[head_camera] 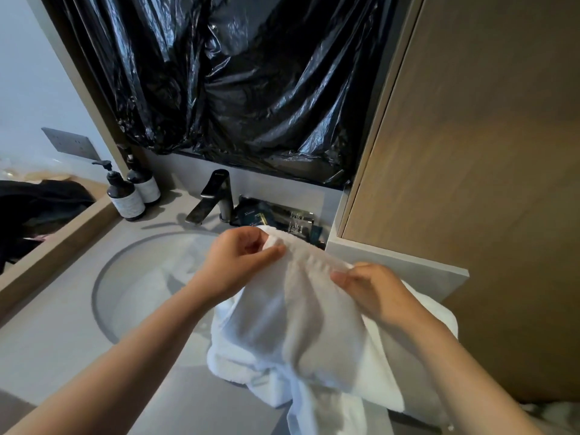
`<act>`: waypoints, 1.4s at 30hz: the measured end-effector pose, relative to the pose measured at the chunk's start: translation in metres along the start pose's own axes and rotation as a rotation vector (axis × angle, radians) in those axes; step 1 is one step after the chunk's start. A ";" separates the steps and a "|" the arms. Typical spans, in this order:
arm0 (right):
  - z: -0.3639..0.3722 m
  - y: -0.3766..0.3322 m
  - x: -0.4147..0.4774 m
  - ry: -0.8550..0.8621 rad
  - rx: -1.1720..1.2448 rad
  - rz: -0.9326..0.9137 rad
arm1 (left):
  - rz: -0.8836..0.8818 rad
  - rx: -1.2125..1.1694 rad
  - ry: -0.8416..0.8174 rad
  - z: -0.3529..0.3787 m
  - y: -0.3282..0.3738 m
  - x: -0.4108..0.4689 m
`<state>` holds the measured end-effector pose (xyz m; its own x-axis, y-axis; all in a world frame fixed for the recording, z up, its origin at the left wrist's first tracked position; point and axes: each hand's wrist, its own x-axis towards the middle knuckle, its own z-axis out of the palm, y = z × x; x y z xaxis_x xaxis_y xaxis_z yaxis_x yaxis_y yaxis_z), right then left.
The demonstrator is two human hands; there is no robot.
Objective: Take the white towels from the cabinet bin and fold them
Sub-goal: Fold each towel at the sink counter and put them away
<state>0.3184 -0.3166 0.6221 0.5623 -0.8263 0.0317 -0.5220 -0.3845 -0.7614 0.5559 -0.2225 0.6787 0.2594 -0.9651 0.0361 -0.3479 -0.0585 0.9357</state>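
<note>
Left hand pinches the top hem of a white towel, thumb and curled fingers bunching the corner. Right hand grips the same hem further along, fingers curled over the edge. Both hands are grasping; neither is released.

The towel is soft, thick terry, held up over the right part of the counter and just beside the sink basin. The hem between the hands is gathered into small ridges. The body hangs in loose vertical folds, with the lower end rumpled on the counter edge. More white terry lies under the right forearm; I cannot tell whether it is the same towel or another.

The counter is smooth, matte grey stone-look. The basin is round and shallow, pale inside. A dark metal faucet with an angular flat spout stands behind the basin. Two dark glossy pump bottles with pale labels stand at the back left, touching or nearly so. Dark flat packets sit in a recess right of the faucet, behind the towel's top edge.

Shiny, crinkled black plastic sheeting covers the wall area above the counter. A flat wood-grain cabinet panel fills the right side. A grey rectangular wall plate is at the far left.
</note>
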 end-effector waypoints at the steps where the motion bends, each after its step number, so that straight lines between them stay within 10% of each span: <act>1: -0.009 0.007 -0.005 0.014 -0.012 0.002 | 0.032 0.080 0.007 0.000 0.000 0.003; 7: -0.042 0.043 -0.027 -0.047 -0.126 -0.022 | -0.009 0.327 0.105 0.010 -0.021 0.034; 17: -0.077 0.075 -0.064 0.085 -0.353 0.116 | -0.386 -0.075 -0.200 0.023 -0.024 0.043; 25: -0.093 0.105 -0.085 0.078 -0.191 0.310 | -0.235 0.135 0.110 0.015 -0.027 0.063; 42: -0.155 0.000 -0.081 0.855 0.292 0.067 | 0.405 0.239 0.613 -0.004 0.058 0.035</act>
<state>0.1734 -0.3130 0.7194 -0.1921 -0.9119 0.3628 -0.2876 -0.3011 -0.9092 0.5487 -0.2585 0.7352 0.4990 -0.6133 0.6122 -0.6887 0.1480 0.7097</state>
